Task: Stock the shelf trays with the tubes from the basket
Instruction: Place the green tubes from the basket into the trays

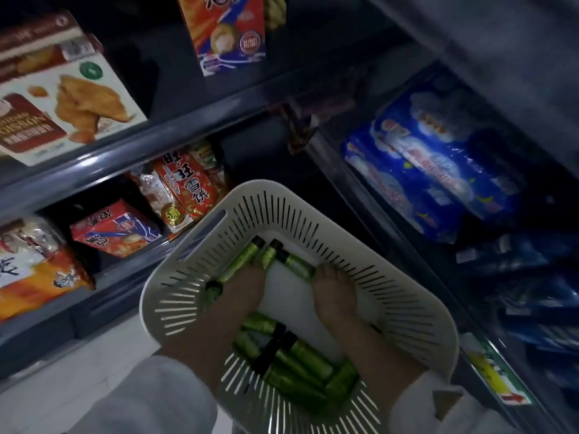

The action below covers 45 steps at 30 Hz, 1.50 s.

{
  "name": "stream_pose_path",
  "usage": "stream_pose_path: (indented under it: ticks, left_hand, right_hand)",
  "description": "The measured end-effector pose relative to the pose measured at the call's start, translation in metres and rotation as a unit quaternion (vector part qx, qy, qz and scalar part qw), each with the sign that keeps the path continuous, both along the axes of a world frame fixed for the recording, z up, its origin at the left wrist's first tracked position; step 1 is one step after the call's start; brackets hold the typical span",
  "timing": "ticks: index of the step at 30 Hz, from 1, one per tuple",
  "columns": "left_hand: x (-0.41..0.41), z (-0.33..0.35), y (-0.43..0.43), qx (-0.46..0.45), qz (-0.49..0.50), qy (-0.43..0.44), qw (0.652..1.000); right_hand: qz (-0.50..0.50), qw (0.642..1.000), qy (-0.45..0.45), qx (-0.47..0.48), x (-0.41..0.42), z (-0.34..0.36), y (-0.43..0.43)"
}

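Note:
A white slotted basket (313,214) sits low in the head view, between two shelf units. Several green tubes with black caps lie in it: one group at the far end (247,255), another near me (297,368). Both my hands reach down inside the basket. My left hand (241,292) lies over the far tubes, its fingertips on them. My right hand (335,292) touches the end of a far green tube (297,264). The frame is blurred, so neither hand's finger curl is clear.
Dark grey shelves (175,126) on the left carry snack boxes and red snack bags (185,186). On the right, a shelf holds blue plastic-wrapped packs (438,170). Pale floor (94,349) shows at lower left. Light sleeves cover both forearms.

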<state>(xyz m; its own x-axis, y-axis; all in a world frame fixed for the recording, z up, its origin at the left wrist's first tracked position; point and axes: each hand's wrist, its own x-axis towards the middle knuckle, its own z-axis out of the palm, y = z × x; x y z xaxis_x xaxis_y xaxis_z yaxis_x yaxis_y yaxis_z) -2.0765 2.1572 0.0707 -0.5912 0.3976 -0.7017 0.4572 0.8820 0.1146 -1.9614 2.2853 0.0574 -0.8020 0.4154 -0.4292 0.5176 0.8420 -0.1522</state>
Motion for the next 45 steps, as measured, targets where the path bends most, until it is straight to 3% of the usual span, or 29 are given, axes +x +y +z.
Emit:
stream_pose_path:
  ticks: [2, 5, 10, 14, 24, 28, 34, 40, 45]
  left_hand:
    - [0.004, -0.013, -0.002, -0.023, -0.014, 0.024, 0.999]
    - [0.009, -0.025, -0.005, -0.040, -0.041, 0.027, 0.998]
    - [0.005, -0.024, 0.005, -0.002, 0.100, -0.027, 0.995]
    - [0.009, -0.031, 0.010, -0.002, 0.081, 0.008, 0.997]
    - [0.002, 0.035, 0.004, 0.097, 0.064, 0.066, 0.991]
    - [-0.010, 0.085, -0.007, 0.195, 0.078, 0.069, 0.975]
    - [-0.016, 0.198, -0.011, 0.386, 0.131, 0.123, 0.905]
    - [-0.003, 0.316, 0.002, 0.563, 0.065, 0.166, 0.807]
    - [0.019, 0.390, 0.018, 0.649, 0.000, 0.175, 0.740]
  right_hand:
    - [-0.012, 1.000, 0.004, 0.016, 0.001, -0.010, 0.004]
    - [-0.029, 0.999, -0.007, -0.036, 0.008, -0.017, 0.004]
    - [-0.028, 0.998, -0.045, -0.026, 0.010, -0.021, 0.005]
    - [-0.021, 0.995, -0.089, -0.034, 0.009, -0.018, 0.005]
    - [-0.070, 0.992, 0.028, -0.101, 0.017, 0.033, 0.005]
    - [-0.118, 0.984, 0.080, -0.104, 0.016, 0.081, 0.005]
    - [-0.183, 0.961, 0.197, -0.061, 0.026, 0.176, 0.000]
    - [-0.206, 0.911, 0.355, 0.027, 0.035, 0.299, -0.011]
    - [-0.219, 0.866, 0.442, 0.080, 0.055, 0.385, -0.015]
